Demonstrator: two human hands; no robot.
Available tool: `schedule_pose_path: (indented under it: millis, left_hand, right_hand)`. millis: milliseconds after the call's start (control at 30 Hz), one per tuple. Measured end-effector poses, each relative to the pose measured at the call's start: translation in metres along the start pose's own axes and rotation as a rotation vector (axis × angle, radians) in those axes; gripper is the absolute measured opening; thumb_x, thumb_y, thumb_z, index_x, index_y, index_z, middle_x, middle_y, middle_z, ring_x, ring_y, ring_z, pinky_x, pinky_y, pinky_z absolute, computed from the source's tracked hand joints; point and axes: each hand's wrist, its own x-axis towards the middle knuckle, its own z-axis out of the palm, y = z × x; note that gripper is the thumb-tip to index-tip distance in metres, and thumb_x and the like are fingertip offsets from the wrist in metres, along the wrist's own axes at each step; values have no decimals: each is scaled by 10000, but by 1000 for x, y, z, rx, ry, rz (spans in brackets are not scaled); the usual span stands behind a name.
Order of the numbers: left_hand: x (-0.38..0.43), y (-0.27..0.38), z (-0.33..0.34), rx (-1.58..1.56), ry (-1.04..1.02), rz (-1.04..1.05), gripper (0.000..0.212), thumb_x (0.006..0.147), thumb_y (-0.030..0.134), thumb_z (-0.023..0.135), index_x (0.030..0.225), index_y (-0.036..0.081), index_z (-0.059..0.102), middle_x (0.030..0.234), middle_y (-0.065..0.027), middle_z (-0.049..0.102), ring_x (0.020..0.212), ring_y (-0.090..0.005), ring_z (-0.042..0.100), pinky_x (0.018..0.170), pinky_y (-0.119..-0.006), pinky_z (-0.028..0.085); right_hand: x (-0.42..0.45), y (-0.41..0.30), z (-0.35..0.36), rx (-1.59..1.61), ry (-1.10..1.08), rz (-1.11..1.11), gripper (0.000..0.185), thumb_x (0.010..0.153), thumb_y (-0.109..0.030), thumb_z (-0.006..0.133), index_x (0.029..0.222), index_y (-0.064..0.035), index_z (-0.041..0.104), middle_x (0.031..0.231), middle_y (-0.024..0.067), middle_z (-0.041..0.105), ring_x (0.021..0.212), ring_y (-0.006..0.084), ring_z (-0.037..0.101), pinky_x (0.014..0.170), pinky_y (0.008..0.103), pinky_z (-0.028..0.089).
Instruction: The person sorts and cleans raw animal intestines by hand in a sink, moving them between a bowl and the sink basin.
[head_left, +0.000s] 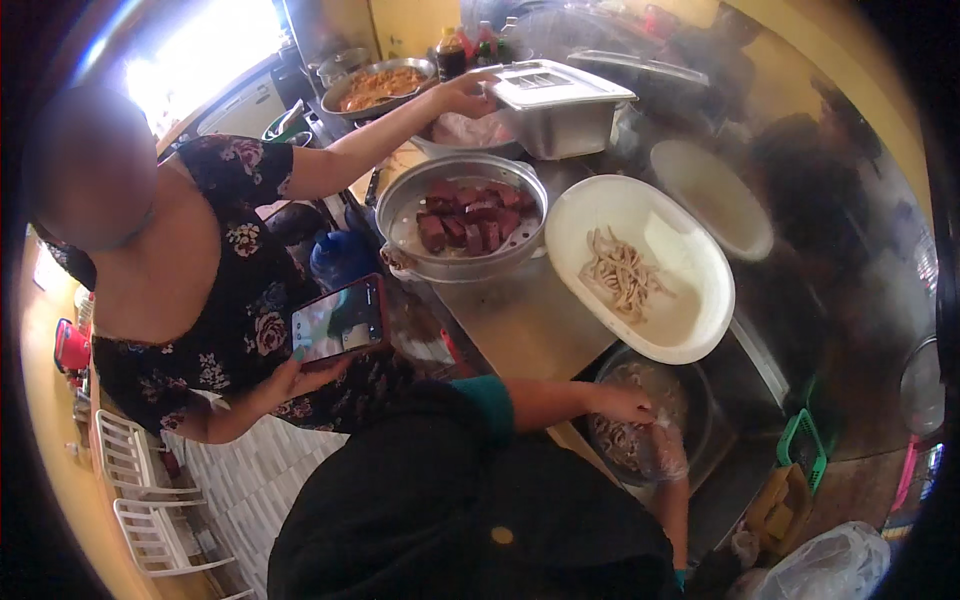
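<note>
Over a round basin (703, 409) set in the metal sink, my left hand (624, 403) and my right hand (666, 444) are close together. The basin contains pale strips of food (621, 442) in cloudy liquid. Clear thin plastic, apparently a disposable glove, covers my right hand, whose fingers are partly hidden. My left fingers are bent near it; whether either hand grips anything is unclear. Just beyond the basin, a white oval tub (694, 330) contains a small heap of similar pale strips (626, 277).
A perforated metal pot (465, 268) contains dark red chunks (480, 214). At left, another person (255, 300) holds a phone (337, 322) and reaches to a lidded steel container (566, 124). A green basket (802, 450) and a plastic bag (832, 566) lie right.
</note>
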Motion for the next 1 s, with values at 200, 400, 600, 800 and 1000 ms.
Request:
schedule_pose_path:
  millis: [200,400,600,800,1000]
  left_hand:
    - [11,-29,26,-703,130,204,360,882,342,438,868,18,596,824,-61,614,780,-160,549,723,-310,416]
    - [2,-7,14,-427,151,65,333,886,295,419,806,20,587,802,-51,610,786,-168,547,717,-324,422]
    - [12,-29,9,252,181,224,307,836,261,390,835,45,609,828,-142,615,816,-295,582,705,-400,450]
    - [10,-30,5,150,188,261,299,823,326,406,847,125,626,900,-128,594,890,-318,547,758,-445,423]
    - [-1,-14,0,128,240,116,282,818,341,434,838,137,627,888,-74,581,961,-258,521,784,-487,368]
  right_hand:
    - [26,-62,-2,804,139,361,178,785,-189,498,843,-22,516,751,52,514,678,177,516,628,300,406]
    - [-12,24,10,687,218,462,206,808,-203,496,907,-24,512,818,31,521,689,141,500,639,262,395]
    - [14,-31,6,636,56,580,199,810,-105,498,982,-7,525,834,34,547,777,159,530,685,282,409]
    - [16,-31,4,623,14,330,224,834,-201,482,977,-36,530,837,61,550,798,193,531,723,312,407]
    - [20,-37,-4,277,-42,136,322,776,-144,489,1081,-43,512,898,161,563,832,339,533,748,400,406]
